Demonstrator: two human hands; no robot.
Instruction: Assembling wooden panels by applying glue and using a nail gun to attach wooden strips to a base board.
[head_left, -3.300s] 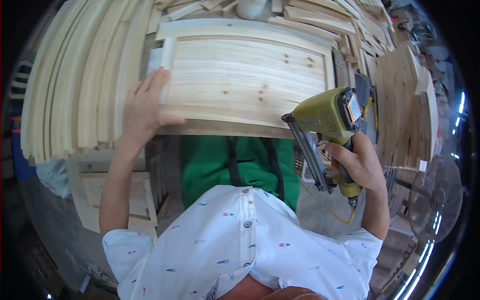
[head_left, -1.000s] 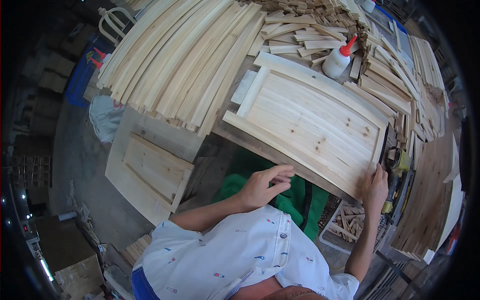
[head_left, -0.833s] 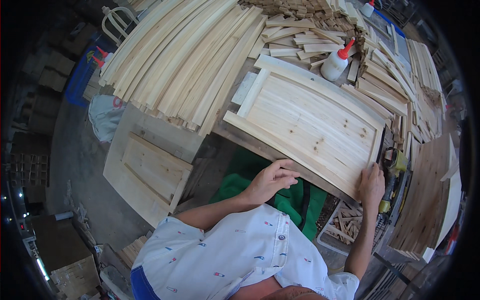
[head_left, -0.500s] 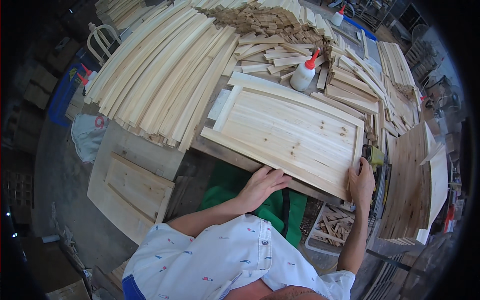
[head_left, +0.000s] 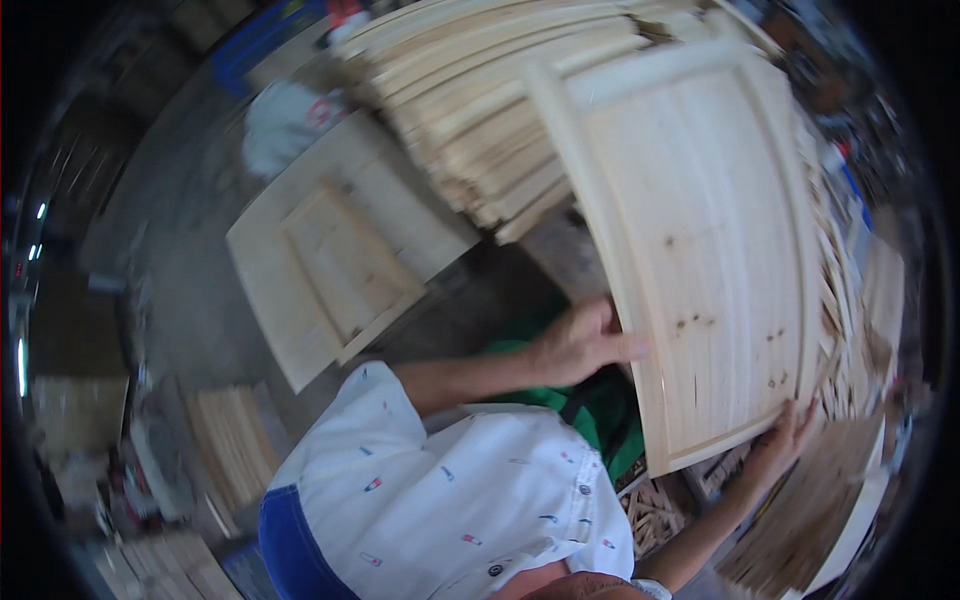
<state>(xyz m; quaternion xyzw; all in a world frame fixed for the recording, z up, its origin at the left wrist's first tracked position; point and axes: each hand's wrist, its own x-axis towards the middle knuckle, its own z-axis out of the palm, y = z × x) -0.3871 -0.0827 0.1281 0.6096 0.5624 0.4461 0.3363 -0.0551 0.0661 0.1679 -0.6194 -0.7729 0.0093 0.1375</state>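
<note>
A framed wooden panel, pale with a few dark knots, is raised off the bench and tilted up in front of me. My left hand grips its left long edge, the thumb on the frame's face and the fingers behind it. At the lower right corner my right hand holds the short near edge, its fingers partly hidden and blurred. To the left, a similar smaller framed panel lies on a wide pale board.
Long wooden strips are stacked behind the raised panel. Stacked boards stand at the lower right, near wood offcuts. Green cloth hangs close to my body. A white sack and blue crate are at the far left.
The panel has been lifted from the bench and turned upright, its far end swinging up. My left hand now grips its edge. The view has turned left.
</note>
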